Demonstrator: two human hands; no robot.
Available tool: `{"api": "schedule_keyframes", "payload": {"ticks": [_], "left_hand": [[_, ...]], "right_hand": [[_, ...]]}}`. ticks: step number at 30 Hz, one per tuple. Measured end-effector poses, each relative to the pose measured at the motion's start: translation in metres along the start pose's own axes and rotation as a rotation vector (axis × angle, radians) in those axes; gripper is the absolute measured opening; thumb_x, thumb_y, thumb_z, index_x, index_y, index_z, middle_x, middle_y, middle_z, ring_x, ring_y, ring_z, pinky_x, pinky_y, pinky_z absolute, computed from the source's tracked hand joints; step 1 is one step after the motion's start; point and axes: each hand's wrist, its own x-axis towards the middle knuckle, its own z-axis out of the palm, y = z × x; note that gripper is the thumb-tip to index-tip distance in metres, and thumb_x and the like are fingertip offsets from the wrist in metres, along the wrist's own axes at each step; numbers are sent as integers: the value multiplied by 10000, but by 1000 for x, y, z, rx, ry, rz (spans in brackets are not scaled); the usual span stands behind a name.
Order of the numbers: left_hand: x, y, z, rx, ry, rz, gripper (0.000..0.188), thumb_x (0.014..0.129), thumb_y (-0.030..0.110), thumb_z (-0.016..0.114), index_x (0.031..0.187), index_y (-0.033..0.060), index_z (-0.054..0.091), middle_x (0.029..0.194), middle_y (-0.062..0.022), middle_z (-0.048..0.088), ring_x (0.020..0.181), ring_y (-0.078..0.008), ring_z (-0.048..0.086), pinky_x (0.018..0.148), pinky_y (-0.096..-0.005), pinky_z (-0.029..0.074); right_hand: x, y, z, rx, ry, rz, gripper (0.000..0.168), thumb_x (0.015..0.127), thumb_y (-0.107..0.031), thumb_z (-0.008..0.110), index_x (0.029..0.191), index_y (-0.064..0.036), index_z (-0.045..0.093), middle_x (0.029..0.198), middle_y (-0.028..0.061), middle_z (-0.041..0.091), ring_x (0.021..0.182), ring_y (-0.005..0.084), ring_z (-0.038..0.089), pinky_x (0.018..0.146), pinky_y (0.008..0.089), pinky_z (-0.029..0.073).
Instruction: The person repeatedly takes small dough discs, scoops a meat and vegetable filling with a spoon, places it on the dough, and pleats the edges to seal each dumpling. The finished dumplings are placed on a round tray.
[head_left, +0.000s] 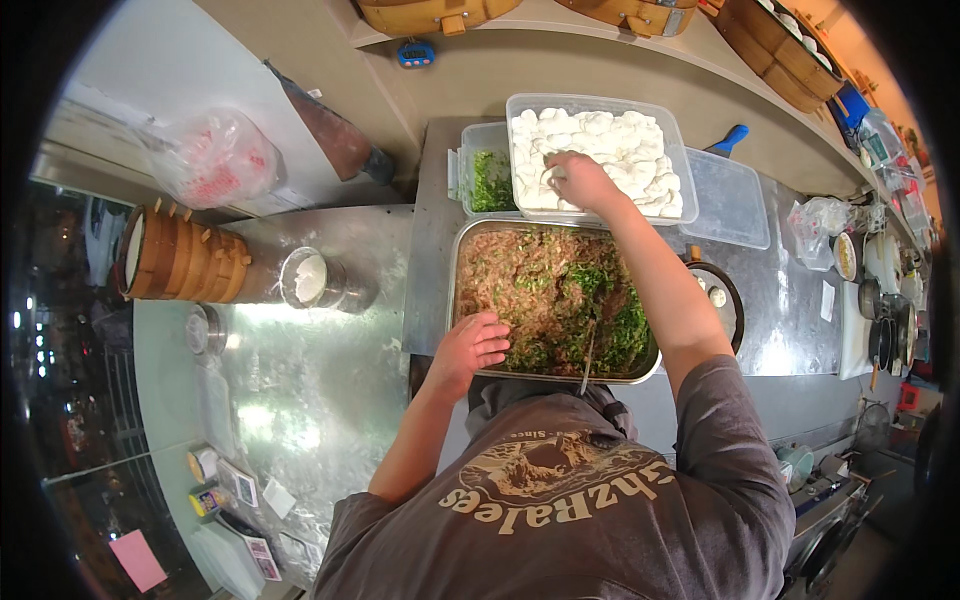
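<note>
My right hand (579, 180) reaches into a clear plastic tub (688, 150) full of white dough pieces (630, 146), fingers on the dough at the left side; whether they grip a piece I cannot tell. My left hand (472, 346) is over the near left rim of a steel tray (453, 285), empty, with its fingers spread. Minced meat filling (517, 277) with chopped greens (634, 322) fills the tray, and a metal utensil handle (589, 356) leans at its near edge. Behind the tray, left of the tub, a smaller plastic container (466, 165) holds chopped greens.
Stacked bamboo steamers (187, 255) and a container of white powder (309, 277) stand left. At right lie a clear lid (724, 199), a blue-handled scraper (731, 140) and a round steamer tray (739, 315) with white buns. More steamers (776, 56) sit on the shelf above.
</note>
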Motion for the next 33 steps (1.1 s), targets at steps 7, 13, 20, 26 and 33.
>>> {"api": "schedule_keyframes", "payload": {"ticks": [7,13,20,26,33], "left_hand": [[-2,-7,5,-20,-6,13,434,998,318,453,1288,-5,463,1168,-169,606,982,-243,621,827,-354,521],[-1,-14,-2,-40,-14,32,434,1002,322,442,1288,-4,460,1169,-169,605,969,-232,624,824,-345,522],[-1,-15,-9,-74,28,9,422,1001,314,446,1283,1,468,1159,-157,612,959,-216,625,812,-329,524],[4,-18,-13,-88,15,-15,388,1000,290,463,1273,15,483,1141,-131,624,947,-191,624,794,-309,520],[2,-10,-13,-89,21,9,380,1011,288,443,1271,14,485,1143,-133,623,944,-189,623,799,-317,521]], "right_hand": [[15,-42,-13,-396,-344,-42,202,833,-120,546,1003,-76,645,1003,178,662,971,337,637,841,424,507],[22,-31,-5,-196,-227,30,243,815,-179,566,970,-28,676,857,212,671,832,343,659,773,404,527],[29,33,-4,437,-209,338,250,733,-126,641,975,-86,688,811,129,677,761,277,650,712,379,511],[24,-22,-2,-137,-298,-31,145,763,-133,651,900,-87,664,923,148,680,879,336,641,766,418,506],[26,-33,-15,-277,-428,-52,151,821,-166,558,912,-82,644,959,147,669,896,320,639,770,422,501]]}}
